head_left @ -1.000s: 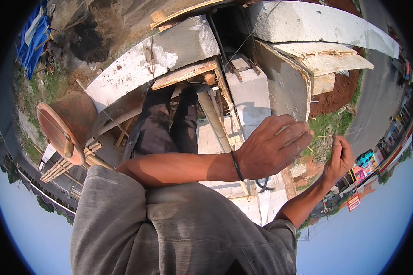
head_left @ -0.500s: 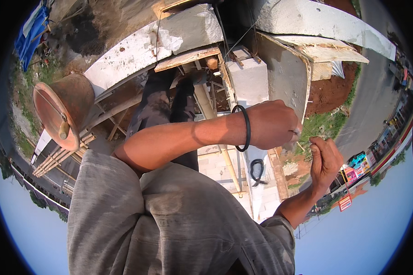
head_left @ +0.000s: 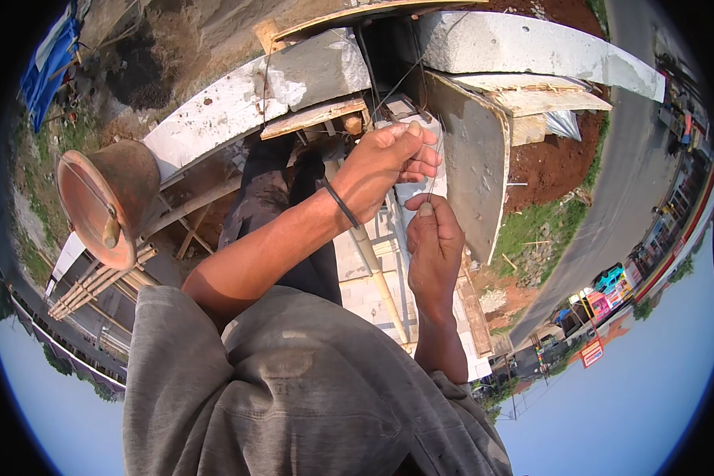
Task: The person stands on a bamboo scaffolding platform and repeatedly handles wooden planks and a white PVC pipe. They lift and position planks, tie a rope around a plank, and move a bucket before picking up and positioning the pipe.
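Note:
My left hand (head_left: 389,163), with a black band (head_left: 339,202) round its wrist, is raised in front of the narrow gap in the block wall. Its thumb and index finger are pinched together on a thin wire, and the other fingers are loosely curled. Just below and to the right, my right hand (head_left: 436,246) pinches the thin wire (head_left: 434,178) between thumb and forefinger. The strand runs up from the right fingertips towards the left hand. Parts of it are too fine to follow.
A clay-coloured bucket (head_left: 135,186) with a wire bail stands at the left, above bamboo poles (head_left: 103,282). White block walls (head_left: 206,115) lie ahead. A plywood panel (head_left: 476,159) stands right of my hands. Beneath me are timbers and drops; a road (head_left: 611,190) runs at the right.
Both hands have moved left, from beyond the plywood panel to the gap in the wall. My left hand has turned, showing its curled fingers. My right forearm now hides the dark wire coil.

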Demonstrator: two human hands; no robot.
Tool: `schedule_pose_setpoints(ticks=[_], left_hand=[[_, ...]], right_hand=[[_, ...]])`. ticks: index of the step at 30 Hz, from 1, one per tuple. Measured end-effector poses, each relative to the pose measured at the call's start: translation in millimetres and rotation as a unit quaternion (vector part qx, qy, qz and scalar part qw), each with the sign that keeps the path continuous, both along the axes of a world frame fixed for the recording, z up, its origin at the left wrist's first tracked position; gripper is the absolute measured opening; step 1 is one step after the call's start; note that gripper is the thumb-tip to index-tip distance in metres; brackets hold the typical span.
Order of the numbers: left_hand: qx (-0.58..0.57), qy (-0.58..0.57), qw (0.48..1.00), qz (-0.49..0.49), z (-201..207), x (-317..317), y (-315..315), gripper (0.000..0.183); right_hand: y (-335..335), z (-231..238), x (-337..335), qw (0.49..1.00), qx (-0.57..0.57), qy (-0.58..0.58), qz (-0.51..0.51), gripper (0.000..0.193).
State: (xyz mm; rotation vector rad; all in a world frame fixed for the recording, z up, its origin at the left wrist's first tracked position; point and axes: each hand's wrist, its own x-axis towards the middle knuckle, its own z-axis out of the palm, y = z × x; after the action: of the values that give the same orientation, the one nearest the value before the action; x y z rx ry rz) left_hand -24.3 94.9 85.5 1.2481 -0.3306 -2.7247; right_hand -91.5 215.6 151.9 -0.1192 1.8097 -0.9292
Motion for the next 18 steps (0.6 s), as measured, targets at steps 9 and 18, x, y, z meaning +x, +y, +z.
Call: schedule_pose_setpoints(ticks=[9, 18], left_hand=[[-0.461, -0.184, 0.859, -0.127, -54, -39, -10, 0.021], [-0.487, -0.292, 0.787, -0.241, -95, -68, -18, 0.020]], right_hand=[[-22, -102, 43, 0.993, -0.066, -0.028, -0.093, 0.020], [-21, -84, 20, 0.940, -0.041, 0.262, 0.217, 0.017]])
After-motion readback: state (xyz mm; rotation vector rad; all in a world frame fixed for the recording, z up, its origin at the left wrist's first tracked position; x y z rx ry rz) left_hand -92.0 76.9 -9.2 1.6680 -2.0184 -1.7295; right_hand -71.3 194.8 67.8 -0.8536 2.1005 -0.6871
